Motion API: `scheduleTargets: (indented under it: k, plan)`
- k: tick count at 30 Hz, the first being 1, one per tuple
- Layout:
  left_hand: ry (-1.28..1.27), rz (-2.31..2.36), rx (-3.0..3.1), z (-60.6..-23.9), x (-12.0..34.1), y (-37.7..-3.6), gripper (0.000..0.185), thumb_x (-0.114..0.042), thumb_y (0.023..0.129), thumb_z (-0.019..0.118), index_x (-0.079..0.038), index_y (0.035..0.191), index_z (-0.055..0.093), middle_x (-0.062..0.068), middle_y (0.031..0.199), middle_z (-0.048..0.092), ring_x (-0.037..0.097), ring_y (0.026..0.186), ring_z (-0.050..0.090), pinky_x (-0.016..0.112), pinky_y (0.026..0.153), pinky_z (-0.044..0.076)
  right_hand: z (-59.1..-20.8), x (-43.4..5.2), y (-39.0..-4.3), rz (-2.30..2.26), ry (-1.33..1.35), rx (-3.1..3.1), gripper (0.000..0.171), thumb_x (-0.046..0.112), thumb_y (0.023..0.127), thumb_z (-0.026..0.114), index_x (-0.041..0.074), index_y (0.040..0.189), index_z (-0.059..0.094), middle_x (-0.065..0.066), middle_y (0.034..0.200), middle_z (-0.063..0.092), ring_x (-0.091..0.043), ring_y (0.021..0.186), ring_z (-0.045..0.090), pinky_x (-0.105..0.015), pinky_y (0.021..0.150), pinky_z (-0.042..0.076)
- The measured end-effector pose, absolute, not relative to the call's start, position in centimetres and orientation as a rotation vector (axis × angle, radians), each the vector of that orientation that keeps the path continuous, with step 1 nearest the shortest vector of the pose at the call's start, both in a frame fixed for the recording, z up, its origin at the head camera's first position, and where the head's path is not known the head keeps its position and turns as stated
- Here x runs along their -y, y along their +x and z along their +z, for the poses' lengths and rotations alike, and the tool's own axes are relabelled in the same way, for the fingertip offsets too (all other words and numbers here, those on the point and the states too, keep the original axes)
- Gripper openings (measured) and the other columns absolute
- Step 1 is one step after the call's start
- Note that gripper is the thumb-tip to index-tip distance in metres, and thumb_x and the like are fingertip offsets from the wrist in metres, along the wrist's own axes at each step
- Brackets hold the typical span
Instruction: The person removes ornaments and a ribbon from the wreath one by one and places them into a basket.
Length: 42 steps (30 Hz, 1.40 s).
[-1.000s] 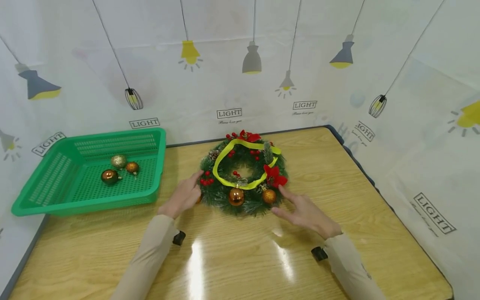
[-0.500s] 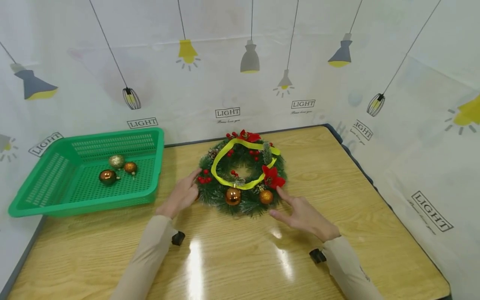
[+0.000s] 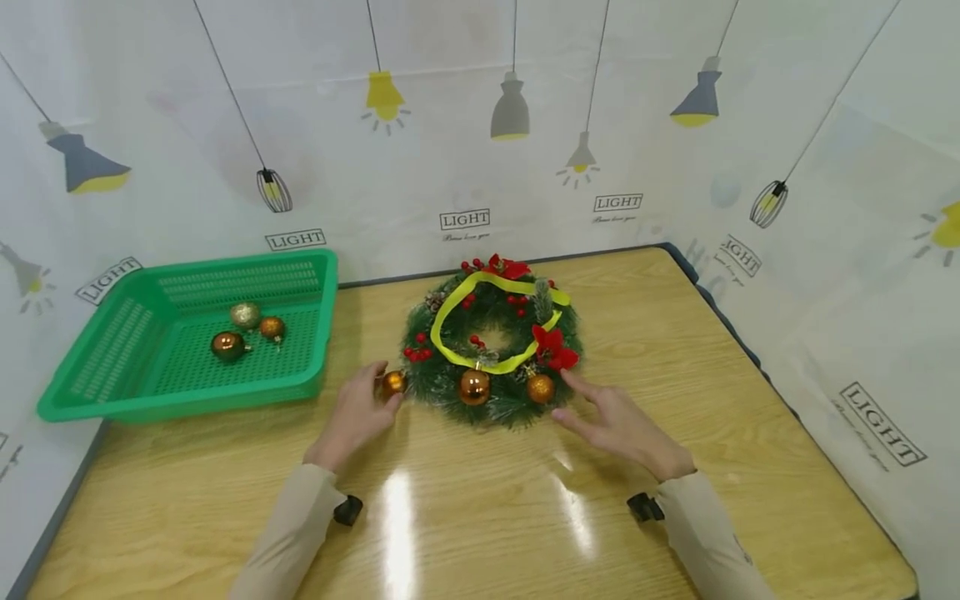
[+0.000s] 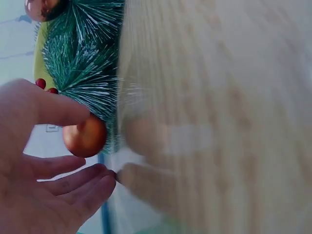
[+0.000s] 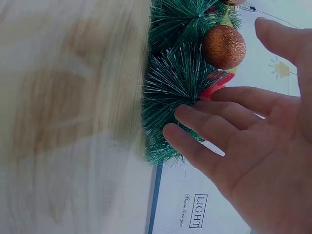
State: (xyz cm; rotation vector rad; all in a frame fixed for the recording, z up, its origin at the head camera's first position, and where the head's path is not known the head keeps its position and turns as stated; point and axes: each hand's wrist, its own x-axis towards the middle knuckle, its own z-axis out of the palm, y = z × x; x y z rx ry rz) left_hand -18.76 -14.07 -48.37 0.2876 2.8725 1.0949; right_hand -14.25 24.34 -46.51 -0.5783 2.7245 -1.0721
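Head view, left hand (image 3: 354,414): grip pinches a copper bauble (image 3: 392,384) at the fingertips, just off the wreath (image 3: 492,348) edge, over the desk (image 3: 465,517).
Head view, right hand (image 3: 621,425): fingers straight and spread, holding nothing, tips near the wreath's near-right rim.
Head view, basket (image 3: 112,392): green, well off to the left hand's far side, three baubles (image 3: 246,327) inside.
Left wrist view: thumb (image 4: 46,105) and fingers (image 4: 73,181) close round the copper bauble, pine needles just beyond.
Right wrist view: open fingers (image 5: 214,122) brush the needles; a glittery orange ball (image 5: 224,47) sits just past them.

Green wreath (image 3: 491,350), yellow ribbon (image 3: 480,325), copper bauble (image 3: 393,384), green basket (image 3: 187,392)
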Motion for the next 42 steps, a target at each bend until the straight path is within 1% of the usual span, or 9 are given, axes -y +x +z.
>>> scheduleTargets:
  k: [4,6,10,16,19,22,26,31,42]
  plan:
    - [0.247,1.116,-2.858,-48.8,14.1,-18.9,0.056,-0.013,0.096,0.068,0.01,0.142,0.047,0.028,0.133,0.057,0.041,0.119,0.059,0.052,0.104,0.052,-46.9,-24.4,-14.2,-1.089,-0.594,-2.726,0.075,0.044,0.102,0.059,-0.002,0.155,0.034,-0.022,0.1,0.067,0.004,0.037,0.016,-0.048,0.096,0.052]
    - [0.237,1.125,-2.859,-49.0,14.2,-18.9,0.051,-0.011,0.095,0.068,0.009,0.138,0.05,0.027,0.13,0.059,0.039,0.115,0.061,0.05,0.1,0.054,-47.0,-24.4,-14.2,-1.089,-0.591,-2.727,0.075,0.044,0.102,0.059,-0.002,0.155,0.034,-0.027,0.116,0.067,0.004,0.038,0.015,-0.047,0.094,0.053]
    - [0.238,1.155,-2.866,-49.2,14.1,-18.9,0.047,-0.012,0.095,0.071,0.007,0.134,0.054,0.024,0.125,0.063,0.037,0.112,0.063,0.048,0.097,0.056,-47.2,-24.4,-14.2,-1.076,-0.608,-2.75,0.075,0.042,0.101,0.061,-0.004,0.154,0.035,-0.027,0.156,0.036,0.005,0.039,0.016,-0.037,0.079,0.056]
    - [0.276,1.332,-2.818,-49.3,13.9,-19.0,0.045,-0.013,0.095,0.072,0.004,0.133,0.055,0.022,0.121,0.066,0.035,0.109,0.066,0.045,0.095,0.058,-47.3,-24.5,-14.1,-1.071,-0.616,-2.759,0.075,0.039,0.1,0.064,-0.006,0.153,0.036,-0.034,0.147,0.046,0.005,0.039,0.016,-0.027,0.064,0.05]
    - [0.279,1.413,-2.812,-49.2,13.7,-19.0,0.044,-0.012,0.094,0.072,0.003,0.132,0.056,0.022,0.12,0.067,0.035,0.108,0.067,0.044,0.094,0.059,-47.3,-24.5,-14.1,-1.07,-0.609,-2.755,0.076,0.039,0.1,0.064,-0.005,0.154,0.035,-0.029,0.115,0.067,0.005,0.039,0.016,-0.029,0.064,0.05]
    - [0.301,1.459,-2.827,-49.1,13.5,-18.9,0.043,-0.01,0.092,0.074,0.003,0.13,0.057,0.021,0.119,0.068,0.034,0.107,0.068,0.043,0.093,0.06,-47.4,-24.5,-14.1,-1.067,-0.601,-2.753,0.076,0.04,0.1,0.063,-0.005,0.154,0.034,-0.013,0.087,0.062,0.005,0.04,0.014,-0.035,0.077,0.054]
    - [0.366,1.483,-2.862,-48.8,13.2,-18.7,0.043,-0.006,0.089,0.076,0.005,0.127,0.059,0.021,0.118,0.069,0.034,0.106,0.069,0.042,0.092,0.061,-47.4,-24.5,-14.1,-1.066,-0.61,-2.761,0.076,0.04,0.1,0.063,-0.005,0.154,0.034,-0.018,0.094,0.065,0.005,0.041,0.013,-0.038,0.084,0.054]
    - [0.39,1.504,-2.886,-48.6,13.1,-18.4,0.041,-0.005,0.088,0.077,0.005,0.124,0.06,0.021,0.117,0.069,0.035,0.103,0.07,0.044,0.091,0.061,-47.3,-24.4,-14.1,-1.083,-0.611,-2.753,0.076,0.038,0.099,0.064,-0.006,0.154,0.034,-0.006,0.08,0.058,0.004,0.04,0.014,-0.026,0.06,0.046]
    - [0.362,1.539,-2.883,-48.3,13.4,-18.2,0.042,-0.008,0.089,0.077,0.003,0.126,0.061,0.02,0.12,0.068,0.035,0.106,0.069,0.047,0.092,0.06,-47.3,-24.3,-14.1,-1.088,-0.598,-2.742,0.078,0.039,0.099,0.065,-0.005,0.155,0.032,-0.004,0.077,0.056,0.003,0.039,0.016,-0.025,0.055,0.043]
